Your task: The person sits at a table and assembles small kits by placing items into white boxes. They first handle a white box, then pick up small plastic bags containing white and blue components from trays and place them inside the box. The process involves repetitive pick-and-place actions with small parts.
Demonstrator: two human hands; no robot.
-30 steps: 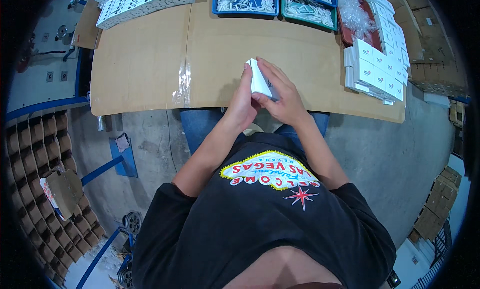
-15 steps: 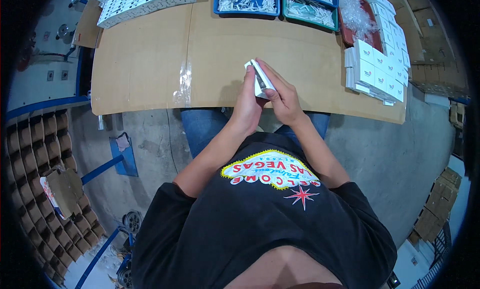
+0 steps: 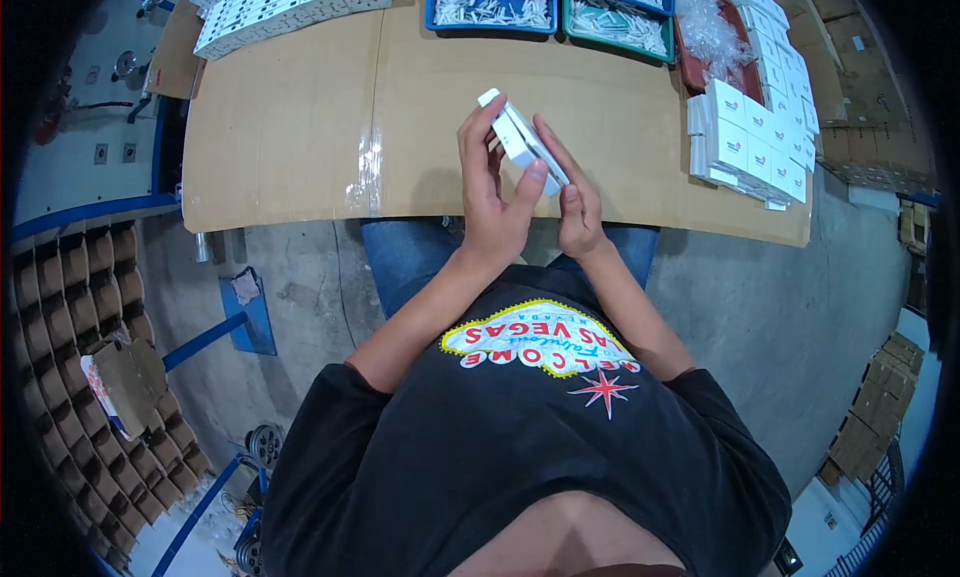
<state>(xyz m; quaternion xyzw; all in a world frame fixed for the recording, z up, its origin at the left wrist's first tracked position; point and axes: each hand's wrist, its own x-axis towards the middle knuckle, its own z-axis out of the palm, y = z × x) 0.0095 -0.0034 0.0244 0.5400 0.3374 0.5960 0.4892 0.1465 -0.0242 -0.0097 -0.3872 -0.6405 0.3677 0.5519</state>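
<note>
Showing more of its surface than a moment ago, the small white rectangular box (image 3: 519, 142) tilts above the flat brown cardboard table cover (image 3: 300, 127), gripped by the left hand (image 3: 493, 205); the right hand (image 3: 579, 205) braces its side; handling seems unfinished.

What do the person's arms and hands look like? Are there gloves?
No gloves: the left hand and right hand are bare. The forearms are bare too, with no watch showing. Short, loose black sleeves belong to a black shirt with a red star.
</note>
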